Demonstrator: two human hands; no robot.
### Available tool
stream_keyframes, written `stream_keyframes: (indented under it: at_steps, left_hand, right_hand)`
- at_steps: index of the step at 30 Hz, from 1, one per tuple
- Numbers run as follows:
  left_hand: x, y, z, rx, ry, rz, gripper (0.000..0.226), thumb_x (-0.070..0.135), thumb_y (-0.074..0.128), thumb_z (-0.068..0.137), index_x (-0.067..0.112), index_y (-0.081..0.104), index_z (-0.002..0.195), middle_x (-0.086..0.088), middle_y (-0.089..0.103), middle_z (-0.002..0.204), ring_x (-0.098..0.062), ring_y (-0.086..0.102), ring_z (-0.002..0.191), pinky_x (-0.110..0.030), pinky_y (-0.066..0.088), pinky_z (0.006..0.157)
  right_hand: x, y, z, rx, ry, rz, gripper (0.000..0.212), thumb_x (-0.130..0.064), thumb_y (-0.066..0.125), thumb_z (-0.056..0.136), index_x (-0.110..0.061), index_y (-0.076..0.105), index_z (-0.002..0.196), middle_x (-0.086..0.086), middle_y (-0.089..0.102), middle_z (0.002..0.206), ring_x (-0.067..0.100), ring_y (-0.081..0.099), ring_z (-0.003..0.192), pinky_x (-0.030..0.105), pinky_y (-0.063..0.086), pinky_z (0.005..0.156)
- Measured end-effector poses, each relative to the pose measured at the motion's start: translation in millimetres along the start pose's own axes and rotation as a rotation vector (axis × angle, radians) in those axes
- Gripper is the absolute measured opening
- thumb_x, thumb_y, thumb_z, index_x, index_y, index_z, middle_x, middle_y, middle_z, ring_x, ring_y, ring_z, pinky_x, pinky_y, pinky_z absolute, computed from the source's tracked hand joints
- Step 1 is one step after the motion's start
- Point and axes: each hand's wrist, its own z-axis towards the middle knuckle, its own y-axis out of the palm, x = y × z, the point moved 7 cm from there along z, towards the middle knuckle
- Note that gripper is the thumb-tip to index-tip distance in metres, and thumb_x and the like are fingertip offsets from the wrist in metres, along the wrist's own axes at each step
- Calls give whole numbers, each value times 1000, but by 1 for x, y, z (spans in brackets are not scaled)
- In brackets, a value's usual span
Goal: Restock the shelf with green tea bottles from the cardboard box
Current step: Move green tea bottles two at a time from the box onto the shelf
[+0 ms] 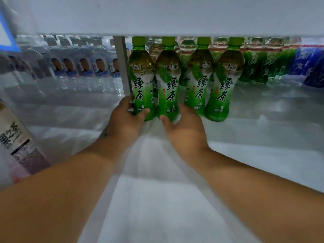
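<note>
The step in hand looks like seating bottles in the row on the white shelf (263,120). The left hand (125,120) curls around the base of the leftmost green plastic tea bottle (141,81), beside the grey divider (122,67); the right hand (185,130) clasps the second green bottle (168,85) likewise (two more stand right). Next, release once they stand flush; the cardboard box is out of view.

The left hand (125,118) covers the base of the leftmost green tea bottle (141,79), and the right hand (184,130) covers the foot of the second green tea bottle (168,81). The upper shelf board (175,16) cuts off the caps of all four front bottles. Bottles behind them (254,58) are blurred, their labels unreadable. The pale tea bottle (16,142) at left is cropped by the edge. Both forearms run out of the bottom.
</note>
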Motion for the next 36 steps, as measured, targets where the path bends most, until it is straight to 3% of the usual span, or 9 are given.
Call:
stream_keyframes:
  at_steps: [4,8,16,20,25,28,31,34,36]
  left_hand:
    - [-1,4,10,-36,41,27,52,31,74,91,30,53,138,11,67,114,-12,66,103,-29,52,93]
    - [-1,4,23,-14,71,43,52,28,73,92,27,53,140,10,66,116,-8,62,95,-16,46,77]
    - [-13,7,39,20,65,56,43,23,64,96,27,53,137,1,69,125,-23,64,114,-30,47,95]
    - [-16,7,41,17,61,63,44,29,65,95,29,53,137,3,68,126,-22,63,115,-26,44,91]
    - [-5,-4,31,97,79,19,41,30,73,90,19,60,128,-1,67,119,-14,61,100,-22,45,84]
    - [20,-11,3,283,263,72,33,29,78,85,14,62,109,-2,58,103,-17,58,88,-30,52,77]
    - [46,31,-27,42,278,-44,30,29,78,86,23,60,109,9,62,97,-10,63,88,-18,52,74]
    - [65,71,-39,-46,192,-75,46,35,78,86,19,60,126,5,66,111,-19,65,102,-32,56,86]
    - [69,89,-40,-42,86,80,59,49,74,85,25,54,135,2,67,123,-25,65,111,-38,56,90]
  right_hand:
    - [-5,29,21,30,173,-92,77,-31,69,94,-11,26,155,13,45,149,28,52,130,33,46,101]
    - [0,36,34,63,218,-227,87,-34,66,96,-10,13,160,14,31,159,31,51,133,38,49,97]
    - [-9,49,50,125,160,-456,78,-52,67,90,-6,33,144,10,41,144,26,64,111,29,40,69]
    - [-6,54,55,97,140,-462,83,-56,68,88,-4,34,143,12,42,142,26,64,111,32,51,78]
    - [-3,49,47,59,141,-294,88,-53,74,84,-5,36,147,15,42,146,29,53,126,32,47,96]
    - [0,14,21,130,48,2,57,-43,76,86,-12,55,129,8,52,126,18,56,107,28,48,87]
    - [30,-65,-2,353,26,43,34,-39,72,90,-16,55,108,1,50,105,3,47,77,17,41,65]
    - [80,-119,2,437,216,7,56,-40,76,86,-12,51,128,7,46,120,8,53,90,30,50,84]
    - [102,-115,15,301,342,17,82,-44,79,83,-16,38,148,10,41,140,25,56,117,40,51,100]
